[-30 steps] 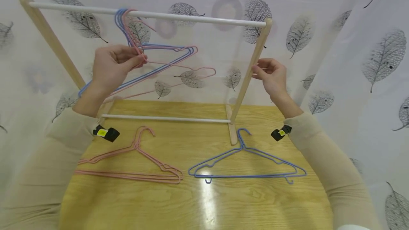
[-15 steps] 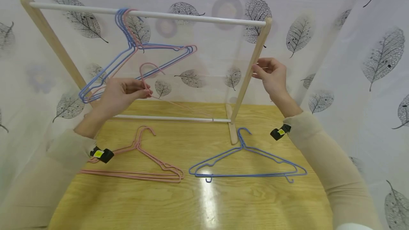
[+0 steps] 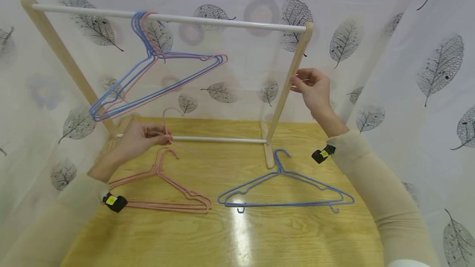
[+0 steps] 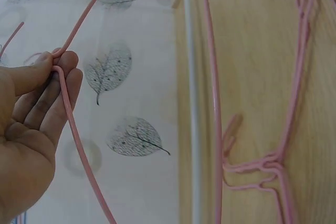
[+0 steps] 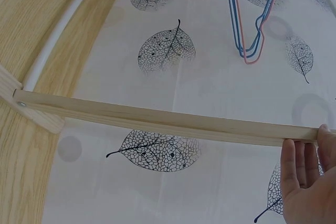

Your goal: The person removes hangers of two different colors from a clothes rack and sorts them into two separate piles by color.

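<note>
My left hand (image 3: 168,137) pinches the neck of a pink wire hanger (image 3: 168,114) just above the table, in front of the rack's lower white rail (image 3: 222,139). Its hook points up and its blurred body trails down to the right. In the left wrist view the fingers (image 4: 60,59) pinch the pink wire (image 4: 79,145). My right hand (image 3: 297,80) holds the rack's right wooden post (image 3: 285,94) between thumb and fingers, and the fingertips (image 5: 307,150) lie against the post (image 5: 157,121). Several blue and pink hangers (image 3: 156,73) hang from the top rail (image 3: 222,22).
Two pink hangers (image 3: 167,184) lie stacked on the wooden table (image 3: 237,238) at the front left, and a blue hanger (image 3: 285,184) lies at the front right. A leaf-print cloth (image 3: 426,73) encloses the back and sides.
My left hand has come down from the bunch on the top rail to just above the table, bringing one pink hanger with it. The right hand stays on the post.
</note>
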Available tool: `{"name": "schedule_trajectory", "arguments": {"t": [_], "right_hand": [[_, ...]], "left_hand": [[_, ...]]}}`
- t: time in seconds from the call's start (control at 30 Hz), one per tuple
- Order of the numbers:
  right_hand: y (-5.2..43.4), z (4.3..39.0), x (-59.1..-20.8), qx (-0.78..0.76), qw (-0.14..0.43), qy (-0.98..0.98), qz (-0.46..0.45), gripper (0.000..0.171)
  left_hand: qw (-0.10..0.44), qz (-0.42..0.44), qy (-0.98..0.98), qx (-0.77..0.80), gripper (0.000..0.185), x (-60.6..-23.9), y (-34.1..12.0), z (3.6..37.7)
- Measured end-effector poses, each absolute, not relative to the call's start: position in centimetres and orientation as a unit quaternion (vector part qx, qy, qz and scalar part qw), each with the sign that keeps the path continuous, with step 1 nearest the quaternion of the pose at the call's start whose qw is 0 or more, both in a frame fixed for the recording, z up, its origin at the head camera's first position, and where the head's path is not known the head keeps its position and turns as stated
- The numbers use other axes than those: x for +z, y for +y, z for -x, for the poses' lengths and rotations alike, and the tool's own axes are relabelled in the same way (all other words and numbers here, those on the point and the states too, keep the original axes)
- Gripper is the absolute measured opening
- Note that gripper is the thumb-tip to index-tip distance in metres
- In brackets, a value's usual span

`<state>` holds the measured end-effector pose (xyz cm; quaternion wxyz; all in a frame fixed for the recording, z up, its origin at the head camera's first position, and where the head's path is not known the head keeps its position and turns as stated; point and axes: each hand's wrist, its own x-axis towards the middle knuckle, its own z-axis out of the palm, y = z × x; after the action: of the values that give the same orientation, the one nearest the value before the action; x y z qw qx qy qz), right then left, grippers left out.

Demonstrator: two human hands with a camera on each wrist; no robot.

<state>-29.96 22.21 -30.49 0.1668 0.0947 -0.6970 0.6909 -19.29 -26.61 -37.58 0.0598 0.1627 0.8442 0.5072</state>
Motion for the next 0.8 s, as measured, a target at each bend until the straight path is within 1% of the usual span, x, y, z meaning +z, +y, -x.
{"name": "schedule_trajectory", "arguments": {"t": [0.1, 0.3, 0.43, 0.53, 0.8], "right_hand": [[22.2, 30.0, -30.6, 0.69, 0.167, -0.698, -0.094, 0.011], [22.3, 30.2, -30.7, 0.692, 0.169, -0.695, -0.1, 0.011], [22.3, 30.2, -30.7, 0.695, 0.168, -0.692, -0.103, 0.011], [22.3, 30.2, -30.6, 0.696, 0.166, -0.691, -0.103, 0.011], [22.4, 30.2, -30.7, 0.695, 0.166, -0.693, -0.097, 0.011]], "left_hand": [[0.085, -0.148, 0.851, 0.497, 0.026, -38.7, -27.4, 19.0], [0.129, -0.115, 0.871, 0.459, 0.039, -41.5, -29.4, 18.5], [0.157, -0.103, 0.865, 0.465, 0.038, -43.4, -30.6, 18.2], [0.167, -0.101, 0.865, 0.462, 0.037, -44.7, -31.2, 18.0], [0.175, -0.082, 0.869, 0.455, 0.047, -47.2, -31.7, 17.7]]}}
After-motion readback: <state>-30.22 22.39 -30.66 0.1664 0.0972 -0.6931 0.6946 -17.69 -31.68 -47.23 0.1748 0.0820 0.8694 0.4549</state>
